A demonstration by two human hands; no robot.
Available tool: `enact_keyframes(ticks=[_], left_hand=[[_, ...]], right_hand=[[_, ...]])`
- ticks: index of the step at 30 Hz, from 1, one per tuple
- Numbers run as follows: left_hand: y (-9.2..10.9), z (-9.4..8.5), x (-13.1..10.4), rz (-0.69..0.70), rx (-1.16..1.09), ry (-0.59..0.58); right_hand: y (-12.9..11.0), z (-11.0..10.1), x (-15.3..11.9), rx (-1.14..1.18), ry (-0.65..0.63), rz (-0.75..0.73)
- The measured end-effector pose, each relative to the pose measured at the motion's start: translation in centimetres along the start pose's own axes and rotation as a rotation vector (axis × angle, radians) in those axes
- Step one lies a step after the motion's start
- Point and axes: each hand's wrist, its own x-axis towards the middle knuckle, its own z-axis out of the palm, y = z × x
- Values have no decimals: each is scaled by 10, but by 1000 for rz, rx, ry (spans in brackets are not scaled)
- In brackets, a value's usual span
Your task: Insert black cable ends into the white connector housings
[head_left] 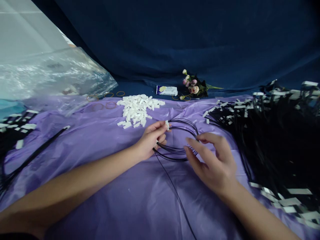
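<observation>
We see the left hand [150, 140] closed around one side of a coil of thin black cable [178, 138], its thumb and forefinger pinching a small white plastic clip [167, 124] at the top of the loop. The right hand [212, 160] is on the opposite side of the coil, fingers loosely spread and half open, the fingertips touching the strands at the coil's right edge; we cannot tell whether they actually grip it. One loose black strand [175, 190] runs from the coil toward us.

The coil lies on a wrinkled purple plastic sheet [120, 200] that covers the bench. Just beyond the coil, up and to its left, is a heap of small white plastic clips [137, 108]. Well to the right of the coil lies a large tangled pile of black cables with white labels [275, 140]. Far left of the coil lies a crumpled clear plastic bag [55, 80], with another bundle of black cables [27, 160] below it. Behind the coil, against a dark blue cloth backdrop [175, 36], lie a small white box [166, 90] and a bunch of pink artificial flowers [192, 85].
</observation>
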Motion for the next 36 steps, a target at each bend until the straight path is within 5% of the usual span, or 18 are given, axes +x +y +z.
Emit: enact_keyframes(ticks=[5,8,12,16,21,24,26,29,33,36], left_hand=[[7,-3,7,-123,-122,131],[7,-4,7,-114,-140,141],[6,-3,6,-90,-147,141],[6,-2,6,-104,-157,149],[8,-1,5,-79,-160,137],[7,1,3,-66,-114,137],[5,1,2,-51,-65,106],[1,0,1,10,-6,51],[-4,0,0,95,-6,7],[-5,0,-2,121,-7,-21]], right_hand=[[-5,-2,0,90,-341,-437],[-8,6,0,124,-476,-476],[-5,11,-1,312,-480,-394],[3,10,-2,802,-382,109],[9,11,7,1268,204,962],[12,8,15,1386,429,1147],[13,6,18,1430,458,1162],[9,3,15,1392,279,1091],[0,4,5,1016,-129,957],[-3,5,0,778,-240,923]])
